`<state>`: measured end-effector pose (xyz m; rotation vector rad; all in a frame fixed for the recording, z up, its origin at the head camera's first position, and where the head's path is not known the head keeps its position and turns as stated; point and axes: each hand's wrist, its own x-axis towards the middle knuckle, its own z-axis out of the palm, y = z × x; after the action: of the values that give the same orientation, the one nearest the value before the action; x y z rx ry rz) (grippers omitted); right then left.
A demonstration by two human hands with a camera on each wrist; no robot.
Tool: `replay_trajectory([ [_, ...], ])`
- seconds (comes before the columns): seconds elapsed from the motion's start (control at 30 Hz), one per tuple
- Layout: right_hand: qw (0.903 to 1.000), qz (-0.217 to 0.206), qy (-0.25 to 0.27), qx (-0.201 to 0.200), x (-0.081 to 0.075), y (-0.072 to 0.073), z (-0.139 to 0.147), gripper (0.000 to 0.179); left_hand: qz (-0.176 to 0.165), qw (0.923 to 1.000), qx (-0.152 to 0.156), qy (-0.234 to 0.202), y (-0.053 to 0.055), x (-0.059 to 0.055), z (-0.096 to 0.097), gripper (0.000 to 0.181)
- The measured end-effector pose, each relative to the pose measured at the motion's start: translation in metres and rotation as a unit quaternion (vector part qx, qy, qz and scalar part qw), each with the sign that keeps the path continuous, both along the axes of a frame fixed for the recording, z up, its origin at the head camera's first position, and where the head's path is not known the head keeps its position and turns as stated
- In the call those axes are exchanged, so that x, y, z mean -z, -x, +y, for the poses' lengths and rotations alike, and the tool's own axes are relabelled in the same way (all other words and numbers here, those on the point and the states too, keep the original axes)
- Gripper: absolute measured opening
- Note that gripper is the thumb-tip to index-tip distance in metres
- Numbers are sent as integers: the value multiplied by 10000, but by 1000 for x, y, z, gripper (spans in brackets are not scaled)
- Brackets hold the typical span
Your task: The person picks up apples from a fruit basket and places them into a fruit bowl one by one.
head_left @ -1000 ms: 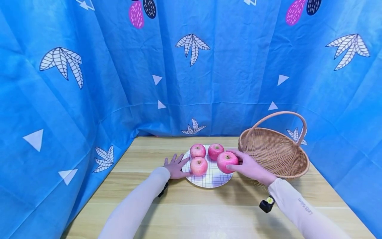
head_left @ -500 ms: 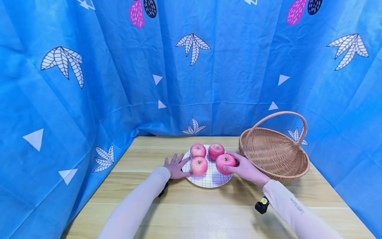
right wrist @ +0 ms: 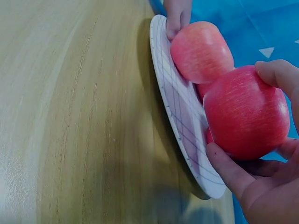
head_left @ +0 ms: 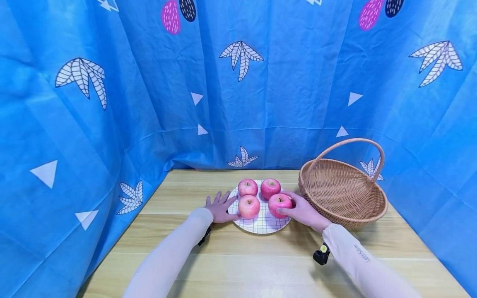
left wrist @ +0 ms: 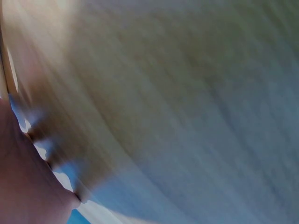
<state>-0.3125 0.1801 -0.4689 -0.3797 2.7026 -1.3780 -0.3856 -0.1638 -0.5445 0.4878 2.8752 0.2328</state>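
The right hand [head_left: 304,211] grips a red apple [head_left: 280,205] at the right front of a white checked plate [head_left: 261,225]. In the right wrist view the thumb and fingers curl round this apple [right wrist: 246,114], at or just above the plate; I cannot tell whether it touches. At the plate's left rim rests the left hand [head_left: 220,210], fingers spread, thumb beside a paler apple [head_left: 249,207]. Two more apples stand behind: one at the back left [head_left: 247,188], another at the back right [head_left: 270,188]. The left wrist view shows mostly blurred table and part of the left hand [left wrist: 32,172].
A wicker basket [head_left: 346,194] with a tall arched handle stands on the table at the right, just behind the right hand. The wooden table [head_left: 238,265] is bordered by a blue patterned curtain [head_left: 298,82] at the back and both sides.
The right hand has moved slightly left and down with the apple, bringing it in over the plate's right side. The left hand and the other apples have stayed in place.
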Motion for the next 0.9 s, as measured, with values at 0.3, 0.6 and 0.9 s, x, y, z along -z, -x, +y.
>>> replay_trajectory([
  [0.3,10000,17,18,33,13,6,-2,83,-104,9999,40,-8,-5,-9,2,108],
  [0.6,9991,-141,373,-111,17,7,-7,84,-228,9997,-35,85,0,-6,2,111],
  [0.9,9995,-129,296,-41,23,11,-10,86,-192,9998,-21,44,-2,-8,2,109],
])
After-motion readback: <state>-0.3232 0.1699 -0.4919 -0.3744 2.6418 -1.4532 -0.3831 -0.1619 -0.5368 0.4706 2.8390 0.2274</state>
